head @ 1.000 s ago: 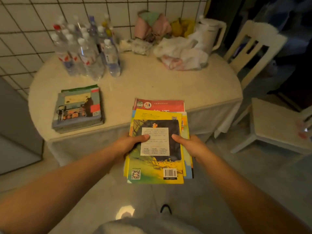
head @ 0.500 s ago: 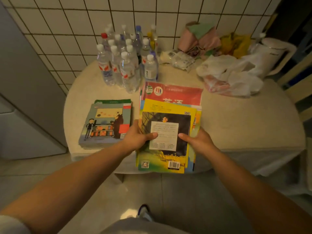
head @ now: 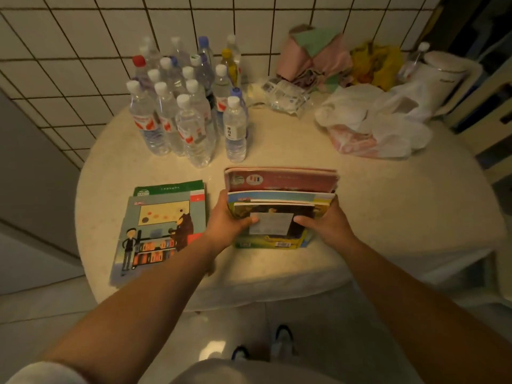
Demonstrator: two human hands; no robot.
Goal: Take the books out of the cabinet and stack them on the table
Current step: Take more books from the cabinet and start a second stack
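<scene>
Left hand (head: 225, 220) and right hand (head: 324, 221) are grasping a bundle of books (head: 279, 195), apparently resting on the table (head: 388, 195), beside a second stack (head: 163, 225).

We see a cream, faintly speckled round table (head: 388, 206) before a white tiled wall (head: 83, 65) with dark grout. The left book stack (head: 163, 231) has a grey-blue top cover with a brown bear, and green beneath. The held books (head: 279, 206) show red, blue and yellow-green covers with a white panel. The clear bottles (head: 191, 117) have white caps and red-and-white labels; one cap is red.
</scene>
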